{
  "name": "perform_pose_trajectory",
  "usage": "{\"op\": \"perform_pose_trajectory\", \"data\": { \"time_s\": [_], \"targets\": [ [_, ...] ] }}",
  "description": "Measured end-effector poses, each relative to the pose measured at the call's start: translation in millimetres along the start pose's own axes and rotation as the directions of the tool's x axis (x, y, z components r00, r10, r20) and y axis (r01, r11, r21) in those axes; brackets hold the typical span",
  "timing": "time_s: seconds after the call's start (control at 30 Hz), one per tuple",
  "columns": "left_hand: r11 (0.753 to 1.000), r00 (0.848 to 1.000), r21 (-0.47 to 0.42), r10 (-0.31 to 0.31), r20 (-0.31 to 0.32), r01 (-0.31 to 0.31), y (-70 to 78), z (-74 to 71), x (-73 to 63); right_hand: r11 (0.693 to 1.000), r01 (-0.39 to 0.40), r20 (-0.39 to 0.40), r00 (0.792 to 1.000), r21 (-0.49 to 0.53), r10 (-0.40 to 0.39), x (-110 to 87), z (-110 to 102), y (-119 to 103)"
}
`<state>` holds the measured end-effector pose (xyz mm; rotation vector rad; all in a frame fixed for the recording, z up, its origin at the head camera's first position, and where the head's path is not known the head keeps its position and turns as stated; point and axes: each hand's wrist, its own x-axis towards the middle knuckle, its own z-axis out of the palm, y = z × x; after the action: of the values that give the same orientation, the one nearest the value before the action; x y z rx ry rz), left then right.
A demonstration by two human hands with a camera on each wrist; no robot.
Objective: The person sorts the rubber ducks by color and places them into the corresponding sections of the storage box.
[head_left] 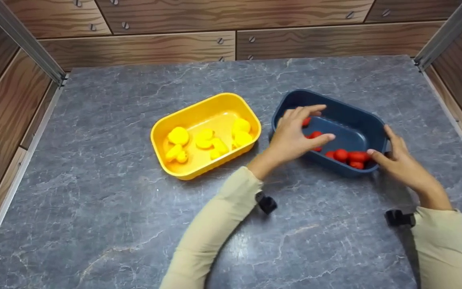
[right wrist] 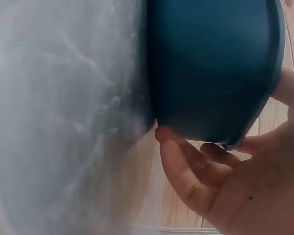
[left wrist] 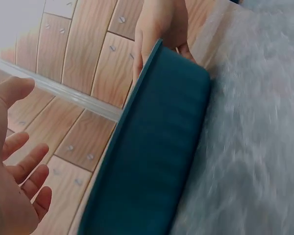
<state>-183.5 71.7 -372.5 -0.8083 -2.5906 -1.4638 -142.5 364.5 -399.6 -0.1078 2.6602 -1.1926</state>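
Note:
A dark blue bin [head_left: 359, 110] stands on the right half of the table. Several small red objects [head_left: 341, 155] lie in it, mostly along its near side; their kind is too unclear to name. My right hand [head_left: 409, 168] holds the bin's right end, thumb over the rim and fingers against the outer wall, as the right wrist view also shows. Over the bin's left part hovers my left hand [head_left: 295, 134], thumb and fingers spread apart with nothing between them. It hides some of the red objects. In the left wrist view its fingers [left wrist: 32, 164] are clear of the bin wall.
A yellow bin [head_left: 163, 124] stands to the left of the blue one, with several small yellow toys [head_left: 205, 138] inside, some duck-shaped. Wood-patterned panels [head_left: 167, 48] and metal posts [head_left: 30, 44] border the grey marbled table [head_left: 94, 200].

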Motion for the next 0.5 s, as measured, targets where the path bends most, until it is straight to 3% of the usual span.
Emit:
{"op": "perform_pose_trajectory", "data": {
  "time_s": [0.17,0.33,0.5],
  "targets": [
    [0.999,1.0,0.034,0.001,-0.022,-0.001,-9.3,-29.3,-15.2,0.997,0.065,-0.073,0.995,-0.035,-0.068,-2.6,-3,-9],
    [0.998,0.998,0.062,-0.01,-0.062,0.014,-22.5,-57.0,-31.5,0.993,0.114,-0.198,0.973,-0.015,-0.115,-7.1,-6,-19],
    [0.984,0.997,0.177,-0.013,-0.082,0.027,-32.6,-82.5,-47.1,0.99,0.137,-0.239,0.962,0.011,-0.131,-5.3,-5,-34]
  ]
}}
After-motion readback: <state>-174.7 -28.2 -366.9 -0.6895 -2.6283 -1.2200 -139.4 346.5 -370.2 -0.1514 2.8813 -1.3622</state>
